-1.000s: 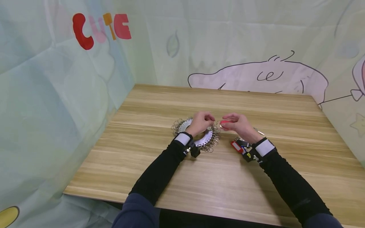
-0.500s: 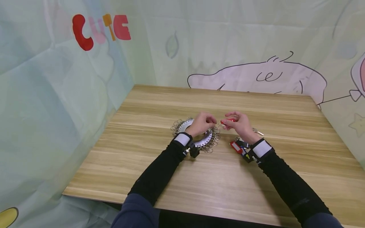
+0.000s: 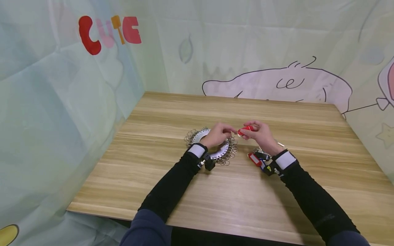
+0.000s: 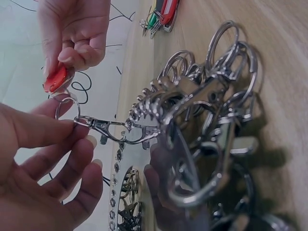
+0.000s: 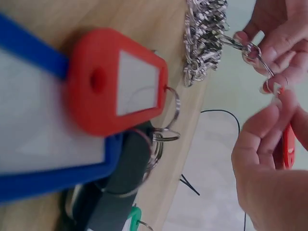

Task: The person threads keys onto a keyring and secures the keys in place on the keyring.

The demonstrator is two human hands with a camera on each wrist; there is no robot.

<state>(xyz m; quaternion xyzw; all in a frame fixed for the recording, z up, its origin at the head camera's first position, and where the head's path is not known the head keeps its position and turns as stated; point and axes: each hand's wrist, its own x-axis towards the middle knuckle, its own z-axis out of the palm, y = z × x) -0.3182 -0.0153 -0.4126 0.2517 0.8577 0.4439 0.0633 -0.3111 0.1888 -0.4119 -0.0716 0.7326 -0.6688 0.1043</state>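
A white ring-shaped plate lies on the table, its rim hung with metal clasps and rings. My left hand is over its right side. In the left wrist view, thumb and fingertip pinch the split ring of one swivel clasp, whose other end reaches the plate's edge. My right hand pinches a red key tag right beside the left fingertips. From the right wrist, the tag's end and the split ring meet at the fingertips; whether they are linked cannot be told.
Beneath the right wrist lies a bunch of key tags: a red one with a white label, a blue-framed one, a black strap and a green one. A small silvery piece shows behind the right wrist.
My right hand has shifted slightly right and turned, showing more of the red key tag. The left fingertips have stretched right and now reach the tag's end. The plate has stayed put.
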